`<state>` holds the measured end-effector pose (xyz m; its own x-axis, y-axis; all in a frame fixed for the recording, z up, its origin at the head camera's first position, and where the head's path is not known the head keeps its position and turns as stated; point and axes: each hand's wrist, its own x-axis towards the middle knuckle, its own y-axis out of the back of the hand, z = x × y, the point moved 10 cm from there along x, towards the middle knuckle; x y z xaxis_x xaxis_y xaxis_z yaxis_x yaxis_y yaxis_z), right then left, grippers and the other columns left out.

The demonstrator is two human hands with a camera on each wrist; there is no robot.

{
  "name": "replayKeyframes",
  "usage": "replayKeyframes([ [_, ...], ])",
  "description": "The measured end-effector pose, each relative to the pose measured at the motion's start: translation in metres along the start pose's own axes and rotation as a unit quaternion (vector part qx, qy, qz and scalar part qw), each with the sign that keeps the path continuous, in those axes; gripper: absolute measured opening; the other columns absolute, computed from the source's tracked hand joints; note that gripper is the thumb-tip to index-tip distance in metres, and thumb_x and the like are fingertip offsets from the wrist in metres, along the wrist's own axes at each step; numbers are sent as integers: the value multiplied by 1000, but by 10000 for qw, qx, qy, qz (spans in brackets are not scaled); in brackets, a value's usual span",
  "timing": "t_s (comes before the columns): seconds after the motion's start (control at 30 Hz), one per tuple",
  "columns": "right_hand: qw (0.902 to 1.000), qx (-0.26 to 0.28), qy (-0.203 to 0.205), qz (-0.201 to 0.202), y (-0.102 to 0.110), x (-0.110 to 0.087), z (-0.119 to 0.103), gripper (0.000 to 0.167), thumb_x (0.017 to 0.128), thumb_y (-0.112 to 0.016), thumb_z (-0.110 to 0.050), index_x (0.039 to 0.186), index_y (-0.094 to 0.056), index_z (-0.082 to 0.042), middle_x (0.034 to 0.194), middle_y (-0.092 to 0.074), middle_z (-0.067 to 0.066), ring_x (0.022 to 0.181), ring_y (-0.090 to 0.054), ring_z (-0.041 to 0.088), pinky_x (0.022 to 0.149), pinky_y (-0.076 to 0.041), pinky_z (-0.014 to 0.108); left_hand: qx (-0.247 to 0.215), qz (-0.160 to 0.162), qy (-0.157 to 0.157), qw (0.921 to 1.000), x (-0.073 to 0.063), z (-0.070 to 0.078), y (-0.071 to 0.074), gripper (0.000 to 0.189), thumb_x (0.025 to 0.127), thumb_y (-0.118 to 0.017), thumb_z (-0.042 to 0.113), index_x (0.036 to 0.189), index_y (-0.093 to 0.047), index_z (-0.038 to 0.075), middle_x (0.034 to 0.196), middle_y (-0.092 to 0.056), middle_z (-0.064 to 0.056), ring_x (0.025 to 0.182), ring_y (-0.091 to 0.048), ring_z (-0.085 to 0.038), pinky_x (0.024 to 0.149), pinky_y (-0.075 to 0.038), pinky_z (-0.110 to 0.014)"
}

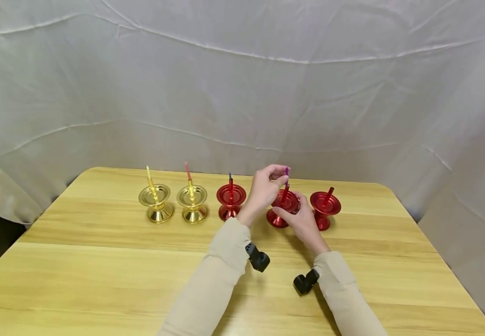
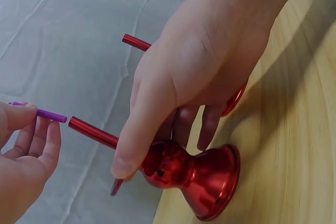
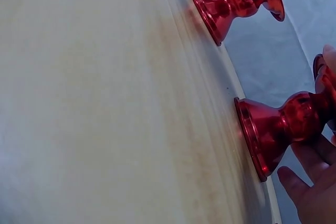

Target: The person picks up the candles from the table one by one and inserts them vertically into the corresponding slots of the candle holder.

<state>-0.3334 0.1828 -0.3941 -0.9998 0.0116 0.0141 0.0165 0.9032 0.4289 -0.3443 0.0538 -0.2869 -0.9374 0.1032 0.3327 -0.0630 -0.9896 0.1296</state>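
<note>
A thin purple candle [image 1: 287, 172] is pinched between the thumb and fingers of my left hand [image 1: 266, 185]. Its lower end hovers just off the mouth of the upright tube [image 2: 94, 132] of a red metal candle holder [image 1: 278, 219]; the left wrist view shows a small gap between them. My right hand [image 1: 303, 221] grips that holder around its dish, the thumb at the near side. The holder's foot stands on the table in the right wrist view. Part of the dish is hidden behind the fingers.
To the left are a red holder [image 1: 228, 212] with a blue candle, a gold holder [image 1: 195, 215] with a pink candle and another gold holder [image 1: 160, 214] with a pale yellow candle. A red holder [image 1: 322, 220] with a bare tube stands close right. Pale cloth [image 1: 242, 93] hangs behind the table.
</note>
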Motion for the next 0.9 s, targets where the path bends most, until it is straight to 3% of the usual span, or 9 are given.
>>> replayKeyframes([
  [0.27, 9999, 62, 85, 27, -1, -1, 0, 88, 84, -75, -34, 149, -24, -2, 145, -40, 21, 130, -42, 33, 108, -35, 45, 172, -13, -150, 9997, 2, 1, -7, 22, 94, -60, -1, 114, -66, -4, 102, -68, -15, 92, -62, -20, 83, -50, -23],
  [0.53, 9996, 178, 199, 27, -1, -1, -1, 86, 84, -75, -32, 147, -26, -3, 142, -42, 19, 127, -45, 32, 106, -37, 44, 236, 168, -260, 9992, 2, -1, -5, 21, 94, -58, -2, 114, -65, -4, 103, -67, -16, 94, -62, -23, 84, -50, -25],
  [0.9, 9993, 174, 339, 41, 1, -1, -1, 83, 84, -75, -31, 146, -28, -3, 142, -43, 20, 126, -46, 32, 105, -39, 44, 654, 380, -563, 9955, 0, 6, -10, 19, 93, -59, -4, 111, -66, -4, 105, -67, -14, 96, -63, -24, 83, -51, -23],
])
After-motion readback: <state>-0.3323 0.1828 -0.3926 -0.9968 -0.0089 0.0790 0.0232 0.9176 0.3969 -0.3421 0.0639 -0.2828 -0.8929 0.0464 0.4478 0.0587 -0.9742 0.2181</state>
